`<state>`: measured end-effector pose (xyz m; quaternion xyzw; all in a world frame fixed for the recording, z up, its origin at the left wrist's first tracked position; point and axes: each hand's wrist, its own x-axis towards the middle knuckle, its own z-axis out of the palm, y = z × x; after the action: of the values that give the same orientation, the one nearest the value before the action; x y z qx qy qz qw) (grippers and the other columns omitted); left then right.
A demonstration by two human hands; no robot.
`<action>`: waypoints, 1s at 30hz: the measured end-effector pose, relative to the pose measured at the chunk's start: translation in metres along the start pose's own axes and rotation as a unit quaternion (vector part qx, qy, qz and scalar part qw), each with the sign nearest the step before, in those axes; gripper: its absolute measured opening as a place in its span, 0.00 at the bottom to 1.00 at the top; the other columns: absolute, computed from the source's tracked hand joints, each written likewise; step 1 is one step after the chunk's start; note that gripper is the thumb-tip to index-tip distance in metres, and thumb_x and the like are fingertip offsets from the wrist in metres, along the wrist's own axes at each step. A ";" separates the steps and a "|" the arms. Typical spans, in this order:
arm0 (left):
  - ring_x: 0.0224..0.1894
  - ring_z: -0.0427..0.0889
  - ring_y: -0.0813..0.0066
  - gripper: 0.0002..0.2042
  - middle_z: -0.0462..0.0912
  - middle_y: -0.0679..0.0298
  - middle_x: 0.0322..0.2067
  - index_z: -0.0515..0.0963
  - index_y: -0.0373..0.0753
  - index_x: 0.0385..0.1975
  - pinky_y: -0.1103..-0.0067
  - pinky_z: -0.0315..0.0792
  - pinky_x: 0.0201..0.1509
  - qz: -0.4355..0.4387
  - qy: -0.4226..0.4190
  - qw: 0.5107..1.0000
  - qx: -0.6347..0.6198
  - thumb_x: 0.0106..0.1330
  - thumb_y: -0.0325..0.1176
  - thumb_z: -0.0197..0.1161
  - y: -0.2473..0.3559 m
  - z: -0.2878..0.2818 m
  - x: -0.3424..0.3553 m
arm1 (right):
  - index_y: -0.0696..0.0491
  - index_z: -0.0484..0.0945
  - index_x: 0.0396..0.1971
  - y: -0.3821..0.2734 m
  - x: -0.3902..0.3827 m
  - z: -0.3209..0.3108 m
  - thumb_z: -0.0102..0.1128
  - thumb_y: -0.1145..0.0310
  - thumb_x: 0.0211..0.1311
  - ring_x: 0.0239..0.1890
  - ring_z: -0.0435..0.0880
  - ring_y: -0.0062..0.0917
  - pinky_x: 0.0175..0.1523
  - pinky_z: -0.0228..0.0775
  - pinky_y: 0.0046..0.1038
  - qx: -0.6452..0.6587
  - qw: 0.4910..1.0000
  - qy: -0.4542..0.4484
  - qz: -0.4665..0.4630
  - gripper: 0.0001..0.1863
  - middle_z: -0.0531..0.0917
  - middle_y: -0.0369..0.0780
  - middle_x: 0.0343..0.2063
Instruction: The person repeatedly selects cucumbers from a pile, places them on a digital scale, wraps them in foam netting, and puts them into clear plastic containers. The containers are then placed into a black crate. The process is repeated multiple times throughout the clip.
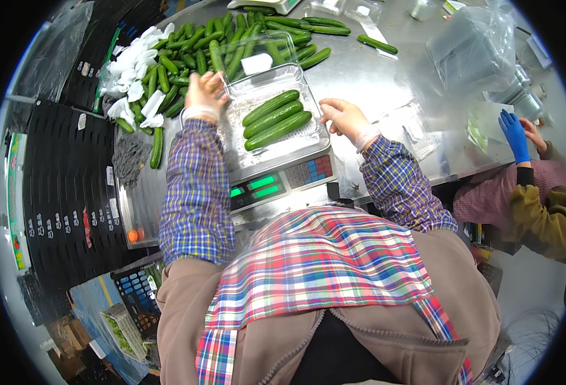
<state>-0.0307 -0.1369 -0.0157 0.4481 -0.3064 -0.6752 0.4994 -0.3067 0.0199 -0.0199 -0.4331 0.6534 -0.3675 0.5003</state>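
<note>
Three green cucumbers [277, 120] lie side by side, slightly slanted, in a clear plastic clamshell box on a digital scale [282, 181]. The box's clear lid [260, 63] stands raised at the far side, with a white label on it. My left hand [206, 95] is at the lid's near left corner, fingers bent and a little apart; whether they touch it I cannot tell. Just right of the box, my right hand [348, 119] hovers with fingers bent, thumb and forefinger apart, nothing between them.
Many loose cucumbers [193, 48] are heaped at the far left beside crumpled white paper [131, 67]. One cucumber [377, 44] lies apart at the back. Bagged clear containers [472, 48] stand far right, near another person's blue-gloved hand [514, 136]. Black crates [65, 173] are stacked at left.
</note>
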 end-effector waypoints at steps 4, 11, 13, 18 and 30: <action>0.42 0.76 0.75 0.20 0.79 0.63 0.36 0.74 0.34 0.50 0.77 0.67 0.52 0.119 -0.106 0.959 0.235 0.69 0.44 0.51 -0.005 -0.029 -0.037 | 0.56 0.74 0.49 -0.010 -0.012 -0.019 0.52 0.52 0.65 0.19 0.73 0.14 0.23 0.64 0.17 0.038 0.998 0.025 0.039 0.23 0.83 0.35 0.31; 0.29 0.78 0.76 0.22 0.79 0.62 0.34 0.68 0.33 0.56 0.83 0.73 0.35 0.080 -0.069 0.915 0.389 0.63 0.32 0.62 -0.051 -0.053 -0.109 | 0.56 0.74 0.48 -0.022 -0.007 -0.004 0.61 0.60 0.60 0.20 0.75 0.13 0.22 0.64 0.16 -0.075 0.990 -0.093 0.081 0.20 0.82 0.36 0.31; 0.28 0.78 0.76 0.25 0.79 0.60 0.34 0.63 0.31 0.59 0.83 0.73 0.30 -0.086 -0.094 0.946 0.299 0.65 0.32 0.60 -0.046 -0.053 -0.114 | 0.57 0.73 0.48 -0.024 -0.008 -0.005 0.63 0.63 0.58 0.20 0.75 0.13 0.22 0.65 0.16 -0.072 0.988 -0.091 0.098 0.20 0.81 0.36 0.31; 0.25 0.77 0.77 0.19 0.78 0.60 0.27 0.66 0.29 0.50 0.84 0.72 0.26 -0.140 -0.087 0.964 0.209 0.63 0.30 0.59 -0.042 -0.042 -0.113 | 0.59 0.69 0.43 -0.020 -0.008 -0.004 0.62 0.71 0.57 0.18 0.73 0.13 0.19 0.63 0.14 -0.017 0.988 -0.115 0.098 0.17 0.76 0.34 0.24; 0.35 0.74 0.78 0.13 0.75 0.64 0.35 0.69 0.35 0.44 0.81 0.71 0.38 0.027 -0.053 0.998 -0.010 0.63 0.32 0.59 -0.042 -0.077 -0.157 | 0.52 0.70 0.35 -0.028 -0.038 0.050 0.58 0.72 0.55 0.19 0.64 0.11 0.23 0.55 0.16 0.020 0.992 -0.118 -0.041 0.09 0.69 0.29 0.20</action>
<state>0.0379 0.0282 -0.0363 0.3979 -0.3376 -0.6873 0.5052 -0.2481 0.0432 0.0074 -0.4899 0.5638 -0.3475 0.5669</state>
